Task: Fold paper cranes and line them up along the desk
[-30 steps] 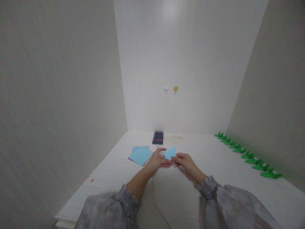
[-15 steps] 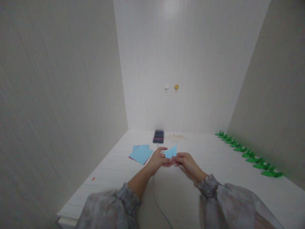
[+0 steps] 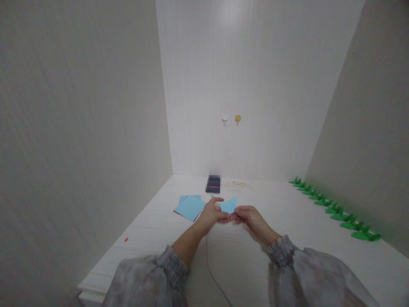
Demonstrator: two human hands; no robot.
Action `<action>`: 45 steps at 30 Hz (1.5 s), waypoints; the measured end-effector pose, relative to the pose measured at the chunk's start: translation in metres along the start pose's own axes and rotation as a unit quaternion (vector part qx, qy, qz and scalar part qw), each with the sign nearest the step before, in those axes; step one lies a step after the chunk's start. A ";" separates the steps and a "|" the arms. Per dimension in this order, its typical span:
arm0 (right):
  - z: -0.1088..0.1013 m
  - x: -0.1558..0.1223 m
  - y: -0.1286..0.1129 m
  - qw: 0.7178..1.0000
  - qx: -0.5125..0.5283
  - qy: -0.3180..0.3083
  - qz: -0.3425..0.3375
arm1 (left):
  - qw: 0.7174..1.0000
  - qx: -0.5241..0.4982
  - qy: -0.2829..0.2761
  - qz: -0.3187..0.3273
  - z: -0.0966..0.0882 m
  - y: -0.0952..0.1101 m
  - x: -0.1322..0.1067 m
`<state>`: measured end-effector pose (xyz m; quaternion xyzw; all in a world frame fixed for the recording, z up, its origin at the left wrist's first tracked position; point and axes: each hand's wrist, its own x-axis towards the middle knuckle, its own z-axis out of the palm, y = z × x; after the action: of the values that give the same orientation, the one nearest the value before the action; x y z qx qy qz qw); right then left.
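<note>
A small folded piece of light blue paper is held above the middle of the table, between my two hands. My left hand grips its left side and lower edge, the thumb below and the index finger reaching along the top. At the paper's lower right corner, the fingertips of my right hand are pinched together. Left of my left hand lies a loose stack of blue paper sheets, with a red edge showing beneath. The lower edge of the folded piece is partly hidden by my fingers.
Behind my hands a phone leans near the back wall, and a grey cable runs toward me. Green folded paper pieces line the right side. An orange scrap lies at left. Two hooks hang on the wall.
My right fingers have shifted slightly from the front of the blue paper to its lower right corner. My left hand keeps its grip almost unchanged.
</note>
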<state>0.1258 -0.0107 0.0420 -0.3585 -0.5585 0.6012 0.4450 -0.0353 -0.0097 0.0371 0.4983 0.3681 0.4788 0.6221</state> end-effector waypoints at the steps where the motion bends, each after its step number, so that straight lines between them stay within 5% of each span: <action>1: 0.000 -0.001 -0.001 1.000 -0.004 -0.002 0.002 | 1.000 0.000 0.001 0.000 0.000 0.000 0.000; 20: -0.005 0.000 -0.006 0.993 -0.090 0.076 0.016 | 0.995 -0.027 -0.092 -0.024 0.001 -0.001 -0.008; 45: -0.007 0.003 -0.002 0.992 -0.093 0.083 0.017 | 1.000 -0.006 -0.025 0.003 -0.001 0.000 -0.003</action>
<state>0.1317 -0.0053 0.0433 -0.4563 -0.5667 0.5223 0.4448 -0.0375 -0.0124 0.0369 0.5072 0.3482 0.4703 0.6327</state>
